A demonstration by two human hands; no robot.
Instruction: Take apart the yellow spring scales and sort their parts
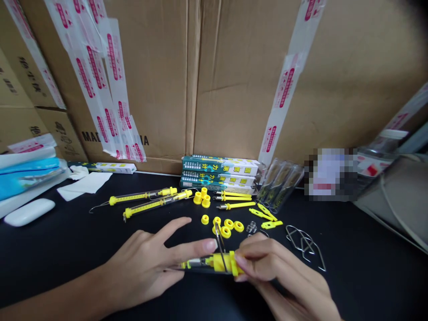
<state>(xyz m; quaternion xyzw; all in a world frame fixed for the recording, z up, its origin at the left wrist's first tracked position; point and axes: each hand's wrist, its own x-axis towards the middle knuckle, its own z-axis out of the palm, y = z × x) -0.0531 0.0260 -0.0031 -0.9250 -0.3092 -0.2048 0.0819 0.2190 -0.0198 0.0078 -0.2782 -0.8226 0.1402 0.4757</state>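
The left hand (143, 263) lies low over the black desk (368, 276), thumb and forefinger closed on the clear barrel of a yellow spring scale (210, 263), its other fingers spread loosely. The right hand (281, 267) meets it from the other side, fingertips pinched narrowly on the yellow end cap of the same scale. A thin wire hook (220, 243) rises from that cap between the two hands.

Just beyond the hands lie loose yellow rings (229, 226), a small metal spring (251, 228) and flat yellow pointer strips (267, 216). Right of the right hand lies a bunch of bent wire hooks (306, 245). Farther out from the left hand, two finished spring scales (147, 201) lie slantwise, side by side, with yellow caps (202, 197) and yellow plungers (234, 199) next to them.

Behind these stand three stacked teal and white printed cartons (220, 174), shut, so their contents are hidden. Beside them to the right lean empty clear tubes (279, 185). Far to the left of the left hand lie white tissue (85, 183), a white oblong case (28, 211) and blue and white packages (23, 171), with one more long carton (110, 167) behind the tissue.

Big taped cardboard boxes (234, 80) wall in the back of the desk. Off to the right there is a blurred-out patch, and a grey bin (397, 196) with a cable across it.
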